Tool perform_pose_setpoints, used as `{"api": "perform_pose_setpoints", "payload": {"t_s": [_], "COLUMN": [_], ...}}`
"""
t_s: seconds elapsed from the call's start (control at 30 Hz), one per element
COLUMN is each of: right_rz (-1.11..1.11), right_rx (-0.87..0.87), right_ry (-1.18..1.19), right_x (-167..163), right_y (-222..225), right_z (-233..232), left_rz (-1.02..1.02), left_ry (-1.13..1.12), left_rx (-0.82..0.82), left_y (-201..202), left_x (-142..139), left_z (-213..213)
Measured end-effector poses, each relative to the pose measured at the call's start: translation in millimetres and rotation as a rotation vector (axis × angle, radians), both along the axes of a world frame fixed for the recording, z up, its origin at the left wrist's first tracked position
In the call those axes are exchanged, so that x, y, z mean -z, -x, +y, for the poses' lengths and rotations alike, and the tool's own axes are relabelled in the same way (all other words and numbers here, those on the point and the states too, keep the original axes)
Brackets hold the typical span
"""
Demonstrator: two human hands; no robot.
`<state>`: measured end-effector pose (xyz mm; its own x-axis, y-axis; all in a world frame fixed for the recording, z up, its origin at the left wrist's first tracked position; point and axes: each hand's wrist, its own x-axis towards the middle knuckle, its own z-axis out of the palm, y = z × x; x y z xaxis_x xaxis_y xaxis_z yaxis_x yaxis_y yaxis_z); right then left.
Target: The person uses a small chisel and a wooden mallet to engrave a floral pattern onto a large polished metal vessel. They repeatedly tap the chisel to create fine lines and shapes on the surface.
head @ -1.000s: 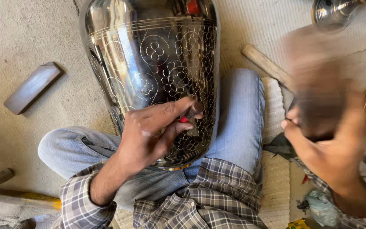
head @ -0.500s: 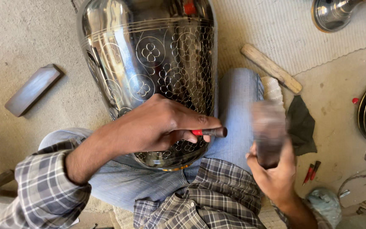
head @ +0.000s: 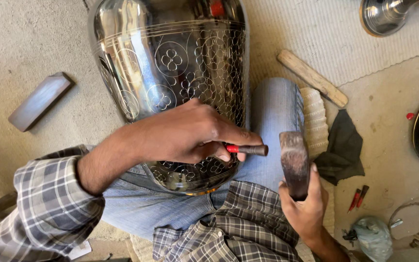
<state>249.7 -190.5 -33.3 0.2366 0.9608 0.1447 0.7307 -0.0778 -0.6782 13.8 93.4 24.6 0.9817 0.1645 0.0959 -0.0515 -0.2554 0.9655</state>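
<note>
Left hand (head: 185, 133) is curled tight around a short steel punch with a red band (head: 248, 149), lying across the near flank of the large engraved silvery metal vessel (head: 175, 73) on the lap, its long axis running left to right and its struck end pointing right. Right hand (head: 309, 206) grips a dark wooden mallet block (head: 294, 162) upright, just right of that end and nearer than the vessel. Punch tip is hidden under the fingers, and the vessel's top is cut off.

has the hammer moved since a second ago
Yes. The hammer came down from beside the wooden stick to the lap, close to the chisel in the left hand.
</note>
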Motion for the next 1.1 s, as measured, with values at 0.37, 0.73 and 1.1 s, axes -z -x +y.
{"api": "perform_pose_setpoints", "payload": {"t_s": [0.37, 0.73, 1.1], "right_rz": [-0.046, -0.025, 0.469], "right_rx": [0.002, -0.052, 0.164], "right_ry": [-0.135, -0.045, -0.044], "right_x": [-13.4, -11.8, -23.4], "right_y": [-2.4, -12.1, -1.6], "right_z": [9.2, 26.4, 39.7], "left_rz": [0.089, 0.043, 0.047], "left_ry": [0.014, -0.022, -0.077], "left_rx": [0.192, -0.103, -0.178], "left_y": [-7.7, 10.9, 10.6], "left_x": [2.1, -4.4, 1.2], "left_z": [5.3, -5.4, -8.6]}}
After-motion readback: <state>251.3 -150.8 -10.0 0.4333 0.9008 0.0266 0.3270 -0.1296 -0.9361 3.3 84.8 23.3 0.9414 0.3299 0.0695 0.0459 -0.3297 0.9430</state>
